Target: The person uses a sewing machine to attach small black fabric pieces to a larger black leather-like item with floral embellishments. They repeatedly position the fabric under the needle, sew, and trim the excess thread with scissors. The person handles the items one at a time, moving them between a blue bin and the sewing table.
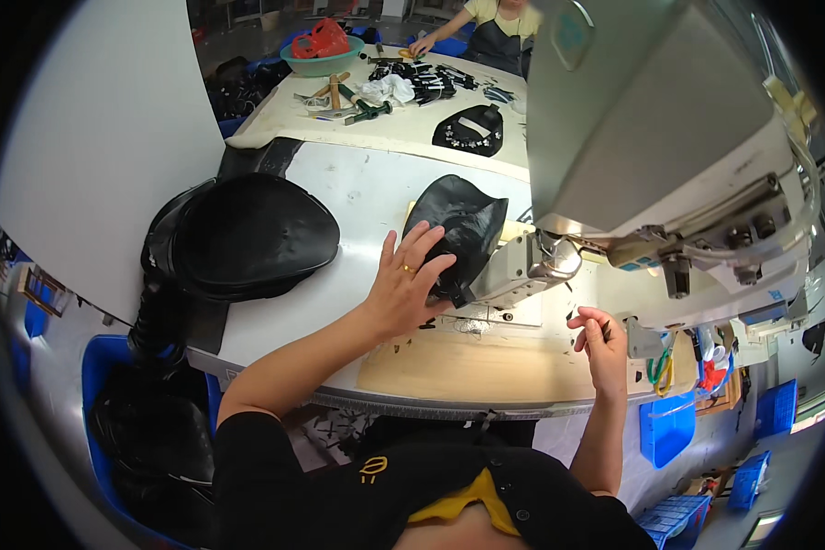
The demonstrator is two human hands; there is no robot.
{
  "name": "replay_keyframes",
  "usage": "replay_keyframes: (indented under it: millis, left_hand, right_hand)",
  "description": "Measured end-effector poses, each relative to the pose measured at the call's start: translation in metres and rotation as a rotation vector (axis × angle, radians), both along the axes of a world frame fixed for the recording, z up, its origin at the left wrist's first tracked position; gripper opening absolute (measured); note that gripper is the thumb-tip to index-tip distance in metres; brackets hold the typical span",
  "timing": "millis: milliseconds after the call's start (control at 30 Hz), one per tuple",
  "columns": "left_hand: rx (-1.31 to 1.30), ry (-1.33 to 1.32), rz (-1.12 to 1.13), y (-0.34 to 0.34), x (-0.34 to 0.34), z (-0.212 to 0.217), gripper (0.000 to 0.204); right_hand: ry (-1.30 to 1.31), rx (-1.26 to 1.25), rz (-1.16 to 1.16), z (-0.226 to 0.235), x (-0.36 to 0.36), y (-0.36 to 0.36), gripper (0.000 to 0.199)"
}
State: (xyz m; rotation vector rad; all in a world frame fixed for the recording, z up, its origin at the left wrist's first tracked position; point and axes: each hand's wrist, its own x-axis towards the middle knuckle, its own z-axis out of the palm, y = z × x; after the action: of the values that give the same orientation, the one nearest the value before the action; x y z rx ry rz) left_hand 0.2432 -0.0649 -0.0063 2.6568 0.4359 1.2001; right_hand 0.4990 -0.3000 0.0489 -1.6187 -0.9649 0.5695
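Observation:
A curved, glossy black leather-like piece (456, 206) lies on the sewing machine's bed, its lower right edge beside the metal post (511, 272) under the machine head. My left hand (401, 284) rests on its left side, fingers spread over the surface and a ring on one finger. The thumb reaches toward the piece's lower end. To the right of the post, my right hand (601, 350) is raised above the bed with fingers curled. Thumb and fingertips close on a small dark scrap, too small to name.
A stack of black shaped pieces (257, 236) sits at left, above a blue bin (92, 367) of black material. The machine head (660, 137) fills the right. Across the far table (403, 133) are tools, a green basin (321, 64) and a co-worker's hand (422, 46).

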Motion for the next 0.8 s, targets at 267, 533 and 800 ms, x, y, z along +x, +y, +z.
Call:
replay_keyframes:
  millis: [267, 533, 800]
  left_hand:
    - [0.009, -0.429, 0.079, 0.001, -0.004, 0.081, 0.039]
    - [-0.566, -0.031, -0.100, -0.070, -0.037, 0.185, 0.015]
    - [-1.349, 0.188, -0.813, -0.066, -0.015, 0.136, 0.019]
  right_hand:
    - [-0.552, 0.312, 0.143, 0.049, -0.080, 0.038, 0.044]
    - [-0.792, 0.649, 0.144, 0.080, -0.121, 0.085, 0.044]
    - [-0.176, 0.328, 0.717, 0.073, -0.068, 0.037, 0.010]
